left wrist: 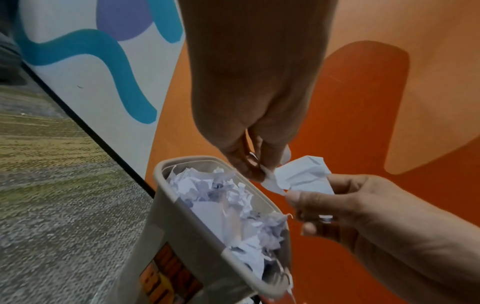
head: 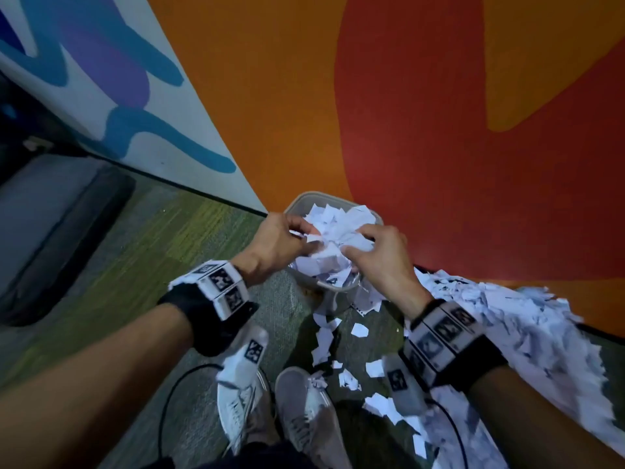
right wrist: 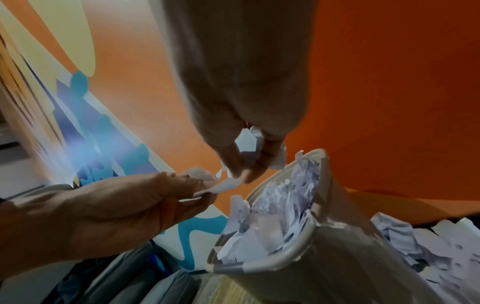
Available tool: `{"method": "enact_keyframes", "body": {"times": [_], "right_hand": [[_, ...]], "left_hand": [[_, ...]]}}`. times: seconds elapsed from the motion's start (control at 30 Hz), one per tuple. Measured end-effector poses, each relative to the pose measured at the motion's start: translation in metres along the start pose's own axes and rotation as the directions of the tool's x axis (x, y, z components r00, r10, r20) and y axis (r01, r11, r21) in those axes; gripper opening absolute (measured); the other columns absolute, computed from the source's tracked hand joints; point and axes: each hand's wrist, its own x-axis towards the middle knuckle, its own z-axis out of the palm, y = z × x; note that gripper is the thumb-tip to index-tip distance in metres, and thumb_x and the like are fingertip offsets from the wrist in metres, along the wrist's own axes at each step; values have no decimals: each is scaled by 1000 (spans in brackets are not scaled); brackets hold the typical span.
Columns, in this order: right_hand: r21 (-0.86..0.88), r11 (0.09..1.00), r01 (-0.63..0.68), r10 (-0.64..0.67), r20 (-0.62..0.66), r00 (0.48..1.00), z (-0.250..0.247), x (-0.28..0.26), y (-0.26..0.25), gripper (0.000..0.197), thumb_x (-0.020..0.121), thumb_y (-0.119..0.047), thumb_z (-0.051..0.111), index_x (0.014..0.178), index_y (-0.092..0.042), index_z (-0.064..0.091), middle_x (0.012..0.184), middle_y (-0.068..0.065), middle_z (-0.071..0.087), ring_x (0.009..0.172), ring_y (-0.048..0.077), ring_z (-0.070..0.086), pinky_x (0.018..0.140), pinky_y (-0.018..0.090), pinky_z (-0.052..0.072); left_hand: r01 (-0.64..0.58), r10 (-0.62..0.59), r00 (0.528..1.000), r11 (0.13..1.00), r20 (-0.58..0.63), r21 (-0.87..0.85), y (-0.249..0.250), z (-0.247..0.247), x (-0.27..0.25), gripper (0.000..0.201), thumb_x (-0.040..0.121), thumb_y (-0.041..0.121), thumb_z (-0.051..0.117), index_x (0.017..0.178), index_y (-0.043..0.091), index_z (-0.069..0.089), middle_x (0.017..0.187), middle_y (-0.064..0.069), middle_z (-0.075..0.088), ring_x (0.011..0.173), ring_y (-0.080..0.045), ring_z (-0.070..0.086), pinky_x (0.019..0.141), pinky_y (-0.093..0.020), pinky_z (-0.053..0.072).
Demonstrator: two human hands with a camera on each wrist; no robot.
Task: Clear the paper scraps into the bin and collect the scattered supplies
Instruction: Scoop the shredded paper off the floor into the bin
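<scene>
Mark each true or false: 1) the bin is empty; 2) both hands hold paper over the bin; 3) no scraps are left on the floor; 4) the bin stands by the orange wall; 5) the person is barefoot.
1. False. The pale grey plastic bin is heaped with torn white paper scraps.
2. True. The left hand and right hand both pinch a crumpled white paper wad above it.
3. False. A large pile of white scraps lies right of the bin, with loose pieces near the feet.
4. True. The orange and red painted wall is just behind it.
5. False. Pale lace-up sneakers show.
</scene>
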Motion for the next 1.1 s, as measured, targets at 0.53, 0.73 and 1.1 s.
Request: {"method": "enact_keyframes", "body": {"times": [0.53,0.73,1.1], "right_hand": [[-1,999,47,-47,-39,998,-6,-19,13,18,85,-6,67,99,-14,71,87,-1,68,75,11,64,67,19,52],[43,979,-198,182,247,952,31,-79,97,20,85,-11,70,74,-27,70,62,-7,63,53,6,57,60,32,54],[-401,789,-465,583,253,772,109,-130,236,18,79,2,73,73,-8,58,72,3,54,70,16,54,65,27,48]], "left_hand": [[-227,183,970,913,158,338,-35,-16,-35,7,93,11,63,89,15,68,78,4,71,66,-10,68,58,-19,53],[-172,42,923,934,384,313,-93,27,-38,8,89,4,66,87,11,70,71,7,70,62,-9,68,55,-20,53],[-101,-179,834,880,522,464,-218,113,-30,21,84,27,78,95,10,74,89,-4,73,80,-17,67,73,-22,48]]}}
